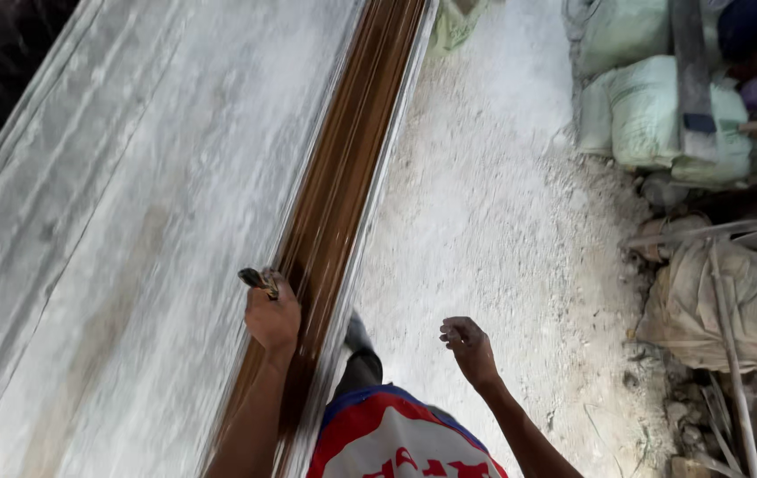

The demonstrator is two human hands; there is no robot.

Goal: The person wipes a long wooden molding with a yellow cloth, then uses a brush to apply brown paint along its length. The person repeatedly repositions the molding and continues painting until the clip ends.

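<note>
Beside the big white slab [130, 221] runs a long brown mould [343, 177], where the left hand [272, 319] grips a small dark tool [257, 280] tight, likely wiping it, while the right hand [469, 350] hangs half-curled, holding nothing.

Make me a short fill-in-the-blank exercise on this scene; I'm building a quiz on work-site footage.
1. The left hand grips a small dark ____.
2. It works along a long ____-coloured channel beside the pale dusty slab.
3. The right hand holds ____.
4. Pale green ____ are stacked at upper right.

Missing words: tool; brown; nothing; sacks
</note>
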